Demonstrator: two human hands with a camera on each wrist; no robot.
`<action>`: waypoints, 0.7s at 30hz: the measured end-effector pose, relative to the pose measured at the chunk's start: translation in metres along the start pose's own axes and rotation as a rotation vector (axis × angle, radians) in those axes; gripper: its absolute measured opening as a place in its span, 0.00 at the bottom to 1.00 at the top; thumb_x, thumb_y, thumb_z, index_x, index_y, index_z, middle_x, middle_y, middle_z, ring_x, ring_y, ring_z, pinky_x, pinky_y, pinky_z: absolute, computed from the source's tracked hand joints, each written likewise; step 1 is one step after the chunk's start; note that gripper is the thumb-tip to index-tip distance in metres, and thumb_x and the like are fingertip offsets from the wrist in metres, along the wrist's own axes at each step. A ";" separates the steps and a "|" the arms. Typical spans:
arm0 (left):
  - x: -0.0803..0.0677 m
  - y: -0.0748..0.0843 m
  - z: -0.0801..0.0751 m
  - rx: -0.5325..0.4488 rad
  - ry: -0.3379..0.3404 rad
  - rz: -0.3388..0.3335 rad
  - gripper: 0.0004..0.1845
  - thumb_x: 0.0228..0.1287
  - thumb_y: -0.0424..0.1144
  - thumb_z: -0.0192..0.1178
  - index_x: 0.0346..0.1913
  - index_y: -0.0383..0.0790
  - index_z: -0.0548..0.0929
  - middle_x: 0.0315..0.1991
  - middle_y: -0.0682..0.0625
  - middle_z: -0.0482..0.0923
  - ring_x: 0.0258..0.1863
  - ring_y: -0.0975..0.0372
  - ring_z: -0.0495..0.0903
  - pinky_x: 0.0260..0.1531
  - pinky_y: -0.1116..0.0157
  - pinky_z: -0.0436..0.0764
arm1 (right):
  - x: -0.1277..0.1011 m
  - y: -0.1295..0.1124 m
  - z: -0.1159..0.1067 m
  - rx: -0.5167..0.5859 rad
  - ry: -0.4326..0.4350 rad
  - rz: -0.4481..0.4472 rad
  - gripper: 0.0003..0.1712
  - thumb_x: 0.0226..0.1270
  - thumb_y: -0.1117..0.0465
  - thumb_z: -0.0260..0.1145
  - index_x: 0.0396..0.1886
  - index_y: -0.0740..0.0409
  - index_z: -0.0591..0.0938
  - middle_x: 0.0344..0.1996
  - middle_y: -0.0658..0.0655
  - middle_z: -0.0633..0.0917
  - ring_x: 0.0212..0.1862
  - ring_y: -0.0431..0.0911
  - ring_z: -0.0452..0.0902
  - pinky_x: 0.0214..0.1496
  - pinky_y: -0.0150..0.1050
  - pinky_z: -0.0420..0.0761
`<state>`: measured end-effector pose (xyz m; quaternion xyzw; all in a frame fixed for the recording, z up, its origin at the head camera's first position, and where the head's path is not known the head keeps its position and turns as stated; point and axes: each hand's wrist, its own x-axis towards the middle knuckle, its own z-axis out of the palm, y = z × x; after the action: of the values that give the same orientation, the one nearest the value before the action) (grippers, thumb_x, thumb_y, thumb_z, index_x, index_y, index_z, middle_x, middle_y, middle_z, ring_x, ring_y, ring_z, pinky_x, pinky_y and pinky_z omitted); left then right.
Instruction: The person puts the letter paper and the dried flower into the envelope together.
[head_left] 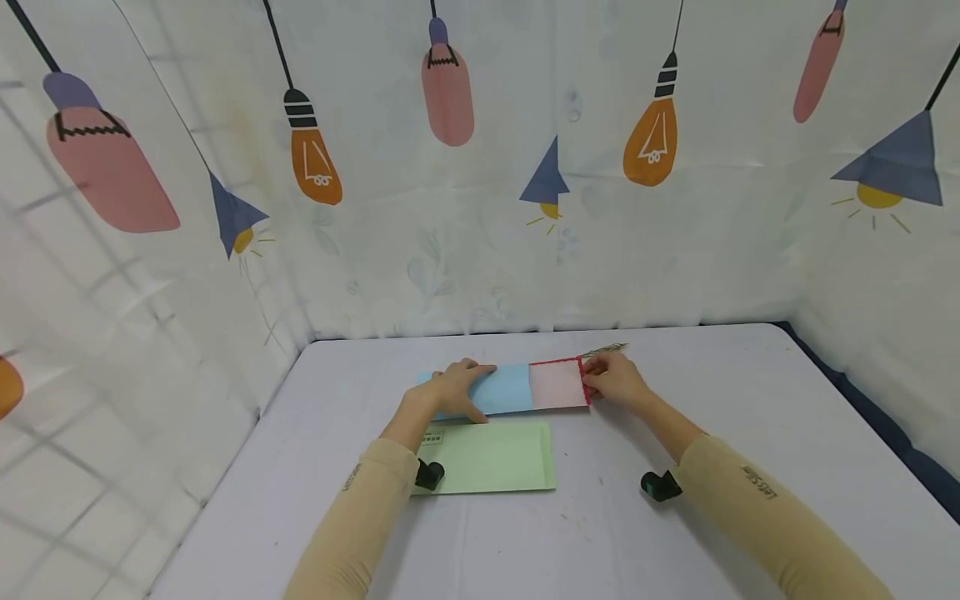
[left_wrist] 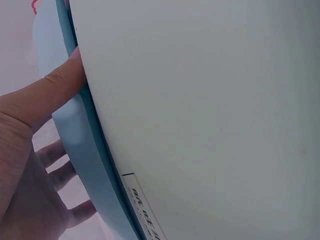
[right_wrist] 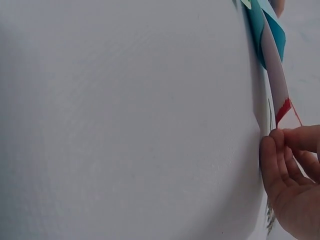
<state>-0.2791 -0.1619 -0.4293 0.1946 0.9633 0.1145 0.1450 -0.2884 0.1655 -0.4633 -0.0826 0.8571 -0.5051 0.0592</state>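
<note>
While both arms reach in from the lower edge of the head view, the left hand lies just left of frame centre, flat on the left end of a blue envelope, fingers spread and fairly straight, pressing it to the table. Left wrist view confirms: thumb and fingers relaxed along the blue edge, no curl round it.

Envelope runs left to right across mid-frame, long side roughly parallel to the table's far edge. Its right portion is a pale pink flap w/ red trim. A green envelope lies directly below the blue one in frame, near it, partly under the left forearm.

Right hand sits at the flap's right end, right of centre, fingertips pinching the red-trimmed edge; right wrist view shows thumb and fingers closed on that corner. A thin sprig-like item lies just above that hand; type unclear.
</note>
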 end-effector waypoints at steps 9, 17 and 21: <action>0.000 -0.001 0.001 -0.001 0.003 0.006 0.54 0.55 0.55 0.78 0.81 0.55 0.60 0.76 0.45 0.59 0.74 0.49 0.60 0.67 0.40 0.62 | 0.001 -0.004 0.008 0.013 -0.008 -0.014 0.15 0.70 0.70 0.66 0.53 0.74 0.81 0.39 0.64 0.85 0.33 0.46 0.85 0.35 0.38 0.83; -0.001 -0.001 0.001 -0.004 0.005 0.001 0.54 0.54 0.56 0.79 0.81 0.56 0.60 0.76 0.45 0.59 0.74 0.49 0.60 0.67 0.40 0.62 | 0.002 -0.006 0.013 0.021 0.007 0.042 0.18 0.70 0.69 0.66 0.57 0.70 0.78 0.42 0.63 0.85 0.33 0.46 0.85 0.36 0.38 0.84; -0.001 -0.001 0.001 0.003 0.008 0.006 0.54 0.54 0.56 0.78 0.81 0.55 0.60 0.76 0.45 0.59 0.74 0.49 0.60 0.67 0.40 0.62 | 0.003 -0.008 0.015 0.028 0.012 0.054 0.18 0.70 0.69 0.67 0.57 0.70 0.78 0.42 0.64 0.86 0.34 0.46 0.86 0.37 0.39 0.85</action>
<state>-0.2786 -0.1633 -0.4305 0.1974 0.9635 0.1140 0.1406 -0.2882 0.1479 -0.4641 -0.0556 0.8521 -0.5159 0.0690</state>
